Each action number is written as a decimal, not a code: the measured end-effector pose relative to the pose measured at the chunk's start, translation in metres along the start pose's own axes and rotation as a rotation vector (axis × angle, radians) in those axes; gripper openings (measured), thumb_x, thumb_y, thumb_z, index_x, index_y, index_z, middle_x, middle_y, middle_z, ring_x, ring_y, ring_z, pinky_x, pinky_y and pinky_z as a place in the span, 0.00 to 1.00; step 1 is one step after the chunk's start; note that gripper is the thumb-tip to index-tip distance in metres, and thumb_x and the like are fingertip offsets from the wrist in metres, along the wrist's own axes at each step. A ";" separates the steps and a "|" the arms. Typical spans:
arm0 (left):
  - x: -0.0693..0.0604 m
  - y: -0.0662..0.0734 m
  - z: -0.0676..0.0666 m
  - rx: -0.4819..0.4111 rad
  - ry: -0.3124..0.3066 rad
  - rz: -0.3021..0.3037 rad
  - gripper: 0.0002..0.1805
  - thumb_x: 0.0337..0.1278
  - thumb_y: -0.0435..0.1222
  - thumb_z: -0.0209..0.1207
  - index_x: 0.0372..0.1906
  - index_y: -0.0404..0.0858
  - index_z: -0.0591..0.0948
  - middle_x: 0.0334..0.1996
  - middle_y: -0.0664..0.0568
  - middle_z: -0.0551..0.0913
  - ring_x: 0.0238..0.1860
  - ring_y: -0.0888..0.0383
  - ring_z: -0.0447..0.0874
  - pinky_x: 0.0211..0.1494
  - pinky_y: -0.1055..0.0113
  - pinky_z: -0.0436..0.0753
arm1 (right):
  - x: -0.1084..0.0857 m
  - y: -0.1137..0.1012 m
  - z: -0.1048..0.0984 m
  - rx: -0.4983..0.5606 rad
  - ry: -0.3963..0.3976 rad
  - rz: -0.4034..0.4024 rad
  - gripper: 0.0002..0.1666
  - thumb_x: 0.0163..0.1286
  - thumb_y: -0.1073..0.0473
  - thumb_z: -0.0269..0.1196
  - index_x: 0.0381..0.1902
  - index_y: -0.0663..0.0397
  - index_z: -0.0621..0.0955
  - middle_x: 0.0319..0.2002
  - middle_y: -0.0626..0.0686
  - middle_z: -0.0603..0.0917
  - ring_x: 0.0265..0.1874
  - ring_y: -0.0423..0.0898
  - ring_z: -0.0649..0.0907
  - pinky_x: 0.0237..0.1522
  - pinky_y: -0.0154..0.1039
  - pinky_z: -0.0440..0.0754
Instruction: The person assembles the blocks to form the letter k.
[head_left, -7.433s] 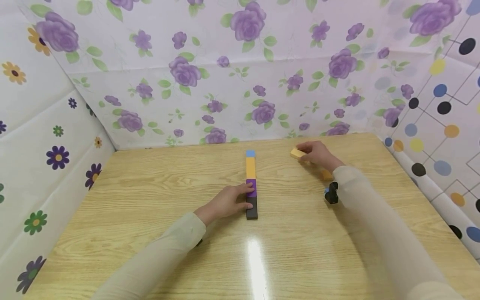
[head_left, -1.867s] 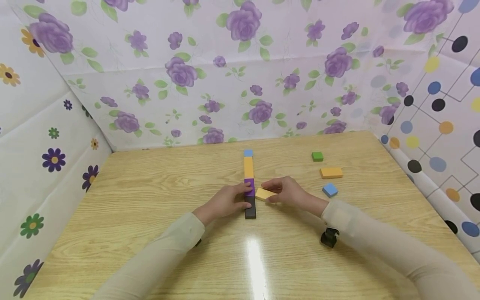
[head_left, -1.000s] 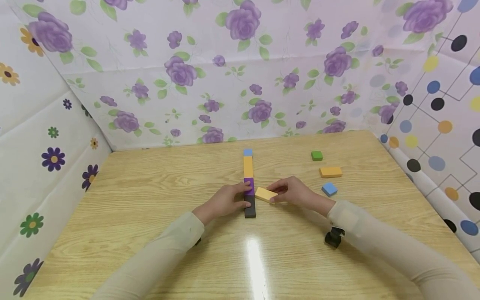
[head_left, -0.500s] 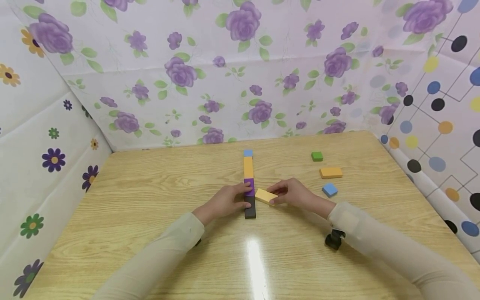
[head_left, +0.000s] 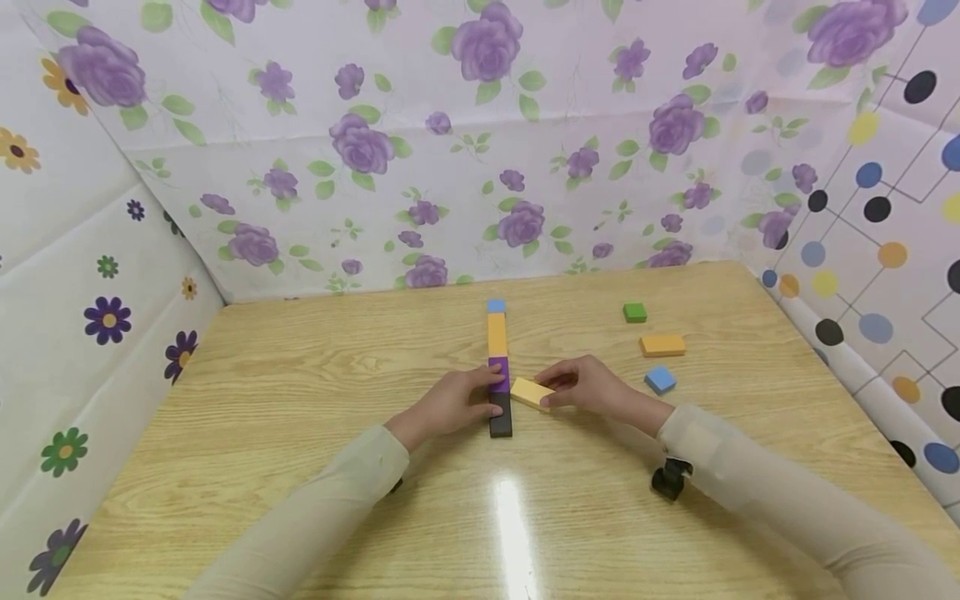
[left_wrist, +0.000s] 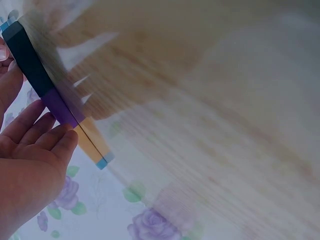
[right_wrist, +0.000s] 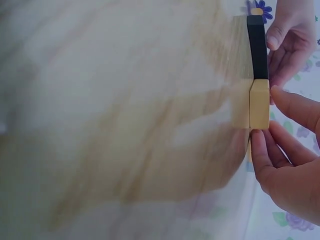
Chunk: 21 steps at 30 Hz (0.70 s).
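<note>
A straight row of blocks stands on the wooden table: a blue block (head_left: 496, 306) at the far end, then an orange block (head_left: 497, 335), a purple block (head_left: 498, 361) and a black block (head_left: 500, 425) nearest. My left hand (head_left: 448, 404) rests on the row from the left, fingers on the purple block, thumb on the black one. In the left wrist view its fingers lie fairly straight. My right hand (head_left: 592, 387) pinches a pale yellow block (head_left: 528, 392) between thumb and fingers. That block lies slanted, its left end close against the row's right side.
To the right lie a green block (head_left: 634, 313), another orange block (head_left: 662, 346) and another blue block (head_left: 660, 380). Patterned cloth walls (head_left: 360, 208) bound the table (head_left: 300, 358) at the back and both sides. Glare marks the table's front.
My right hand has brought the pale yellow block from the back right to the row's side. Its grip then shifted slightly right along the block. My left hand has stayed put.
</note>
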<state>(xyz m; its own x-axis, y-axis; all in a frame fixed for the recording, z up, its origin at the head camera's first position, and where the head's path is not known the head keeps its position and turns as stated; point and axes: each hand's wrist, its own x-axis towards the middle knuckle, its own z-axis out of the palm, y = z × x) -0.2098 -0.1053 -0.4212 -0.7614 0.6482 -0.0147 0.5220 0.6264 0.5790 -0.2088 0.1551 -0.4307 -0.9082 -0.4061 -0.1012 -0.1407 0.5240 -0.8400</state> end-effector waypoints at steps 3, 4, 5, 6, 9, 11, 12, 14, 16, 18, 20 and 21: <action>0.000 0.000 0.000 0.003 0.003 -0.001 0.31 0.59 0.41 0.64 0.66 0.35 0.72 0.65 0.41 0.71 0.68 0.46 0.66 0.71 0.55 0.64 | 0.001 0.003 -0.003 0.012 0.004 -0.003 0.20 0.58 0.58 0.72 0.50 0.57 0.84 0.44 0.52 0.86 0.40 0.44 0.83 0.44 0.37 0.83; -0.001 0.000 0.000 0.002 0.003 -0.002 0.31 0.59 0.41 0.64 0.66 0.35 0.72 0.65 0.41 0.71 0.68 0.46 0.65 0.71 0.55 0.64 | 0.001 0.003 -0.005 0.014 0.004 -0.009 0.21 0.59 0.58 0.71 0.50 0.58 0.83 0.43 0.52 0.86 0.40 0.44 0.83 0.44 0.37 0.83; -0.001 0.000 0.000 0.002 0.004 -0.004 0.31 0.59 0.41 0.64 0.66 0.35 0.72 0.65 0.41 0.71 0.68 0.46 0.65 0.71 0.55 0.64 | 0.001 0.004 -0.007 0.014 0.005 -0.015 0.22 0.60 0.58 0.71 0.51 0.59 0.83 0.43 0.52 0.86 0.40 0.44 0.83 0.44 0.38 0.83; -0.001 0.000 0.000 0.004 0.004 -0.006 0.31 0.59 0.41 0.64 0.66 0.35 0.72 0.65 0.41 0.70 0.68 0.46 0.65 0.71 0.55 0.64 | 0.000 0.004 -0.009 0.016 0.009 -0.019 0.22 0.60 0.58 0.70 0.52 0.59 0.82 0.43 0.52 0.85 0.40 0.45 0.83 0.44 0.38 0.83; -0.001 0.001 0.001 0.005 0.004 -0.008 0.31 0.59 0.41 0.64 0.66 0.35 0.71 0.66 0.42 0.70 0.68 0.46 0.65 0.71 0.55 0.64 | -0.001 0.005 -0.016 0.017 0.020 -0.039 0.24 0.62 0.58 0.69 0.55 0.61 0.80 0.44 0.55 0.85 0.43 0.47 0.82 0.46 0.41 0.82; -0.002 0.001 0.001 0.004 0.002 -0.009 0.32 0.59 0.41 0.64 0.66 0.35 0.71 0.66 0.42 0.70 0.68 0.46 0.64 0.71 0.55 0.64 | -0.002 0.006 -0.022 0.014 0.025 -0.050 0.26 0.63 0.58 0.68 0.57 0.62 0.79 0.46 0.57 0.84 0.45 0.49 0.82 0.48 0.43 0.82; -0.002 0.001 0.001 0.003 0.000 -0.009 0.32 0.60 0.41 0.64 0.66 0.35 0.71 0.66 0.42 0.70 0.69 0.46 0.64 0.71 0.55 0.63 | -0.002 0.007 -0.024 0.013 0.027 -0.053 0.26 0.64 0.58 0.68 0.58 0.62 0.78 0.48 0.58 0.83 0.45 0.49 0.81 0.49 0.43 0.82; -0.002 0.001 0.001 0.001 -0.001 -0.009 0.32 0.60 0.41 0.64 0.67 0.34 0.71 0.66 0.43 0.70 0.69 0.46 0.64 0.72 0.55 0.63 | -0.002 0.009 -0.030 0.016 0.033 -0.055 0.27 0.65 0.58 0.67 0.59 0.62 0.77 0.50 0.59 0.83 0.47 0.51 0.81 0.50 0.44 0.81; -0.002 0.002 0.001 -0.002 -0.001 -0.009 0.31 0.60 0.40 0.64 0.66 0.34 0.71 0.66 0.42 0.70 0.69 0.46 0.64 0.71 0.55 0.63 | -0.002 0.011 -0.035 0.023 0.043 -0.051 0.27 0.65 0.58 0.66 0.60 0.62 0.76 0.51 0.60 0.82 0.48 0.51 0.81 0.50 0.44 0.81; -0.002 0.002 0.001 0.001 0.000 -0.012 0.31 0.60 0.40 0.64 0.66 0.35 0.71 0.66 0.42 0.70 0.68 0.47 0.64 0.71 0.56 0.63 | -0.001 0.013 -0.041 0.038 0.055 -0.047 0.27 0.66 0.59 0.66 0.61 0.62 0.76 0.52 0.61 0.81 0.50 0.53 0.80 0.51 0.44 0.81; -0.002 0.001 0.001 0.000 0.000 -0.014 0.31 0.60 0.40 0.64 0.66 0.35 0.71 0.66 0.42 0.70 0.68 0.47 0.65 0.71 0.56 0.64 | -0.002 0.016 -0.047 0.048 0.068 -0.041 0.27 0.66 0.60 0.66 0.62 0.62 0.75 0.53 0.61 0.81 0.52 0.54 0.80 0.52 0.45 0.81; -0.002 0.001 0.001 0.001 0.001 -0.013 0.31 0.60 0.40 0.63 0.66 0.35 0.71 0.66 0.42 0.70 0.68 0.47 0.65 0.71 0.56 0.64 | -0.003 0.017 -0.050 0.049 0.073 -0.043 0.28 0.66 0.60 0.66 0.62 0.62 0.75 0.54 0.61 0.81 0.52 0.54 0.80 0.53 0.45 0.81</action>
<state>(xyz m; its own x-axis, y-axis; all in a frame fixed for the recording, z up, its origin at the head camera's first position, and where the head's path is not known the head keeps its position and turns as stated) -0.2074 -0.1052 -0.4211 -0.7686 0.6394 -0.0221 0.5121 0.6355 0.5779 -0.2284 0.2024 -0.4185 -0.9281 -0.3712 -0.0270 -0.1624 0.4691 -0.8681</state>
